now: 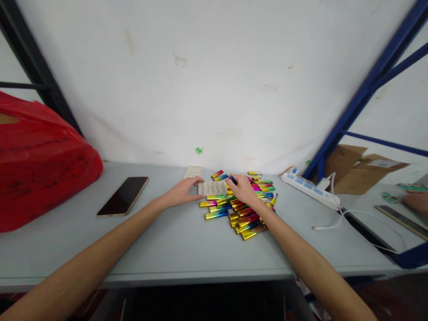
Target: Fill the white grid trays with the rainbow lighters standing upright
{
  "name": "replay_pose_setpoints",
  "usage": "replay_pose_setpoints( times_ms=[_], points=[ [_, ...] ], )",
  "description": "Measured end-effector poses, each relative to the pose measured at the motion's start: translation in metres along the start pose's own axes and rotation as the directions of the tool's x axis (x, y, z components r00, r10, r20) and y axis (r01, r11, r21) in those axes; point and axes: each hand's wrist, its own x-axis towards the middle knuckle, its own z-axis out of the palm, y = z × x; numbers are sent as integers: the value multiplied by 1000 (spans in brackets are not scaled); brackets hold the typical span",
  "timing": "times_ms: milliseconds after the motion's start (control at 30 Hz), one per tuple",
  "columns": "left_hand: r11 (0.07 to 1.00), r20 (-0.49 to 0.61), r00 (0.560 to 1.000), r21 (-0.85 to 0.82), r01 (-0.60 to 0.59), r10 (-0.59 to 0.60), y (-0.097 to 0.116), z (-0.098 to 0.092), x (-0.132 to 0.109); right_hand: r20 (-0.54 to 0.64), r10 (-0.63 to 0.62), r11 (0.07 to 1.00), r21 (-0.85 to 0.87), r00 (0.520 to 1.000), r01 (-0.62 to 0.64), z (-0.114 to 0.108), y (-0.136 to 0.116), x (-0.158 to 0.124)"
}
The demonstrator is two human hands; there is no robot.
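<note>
My left hand (182,191) grips the left edge of an off-white sheet with rows of round bumps (212,188), thumb and fingers around its side. A second, similar bumpy sheet (193,171) lies behind that hand. My right hand (244,191) is closed at the sheet's right end, with a small dark blue piece (233,179) showing at its fingertips; its kind I cannot make out. Under and around my right hand spreads a pile of shiny flat strips (245,218) in gold, pink, blue and green, partly covered by my hand and forearm.
A phone (123,196) lies left on the grey table (174,249). Beyond it bulges a red plastic bag (43,160). To the right are a white power strip (310,189) with cables, a blue frame post (361,89), a cardboard box (354,174) and another person's hand (416,203).
</note>
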Motion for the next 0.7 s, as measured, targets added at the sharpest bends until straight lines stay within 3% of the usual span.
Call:
replay_pose_setpoints(
  times_ms=[200, 700],
  points=[
    [1000, -1, 1000, -18, 0, 0, 3, 0, 0, -18, -2, 1000, 5, 1000, 3, 0, 1, 0],
    [999, 3, 1000, -45, -3, 3, 4, -2, -2, 110, -53, 990, -124, 993, 67, 4, 6, -2]
  ],
)
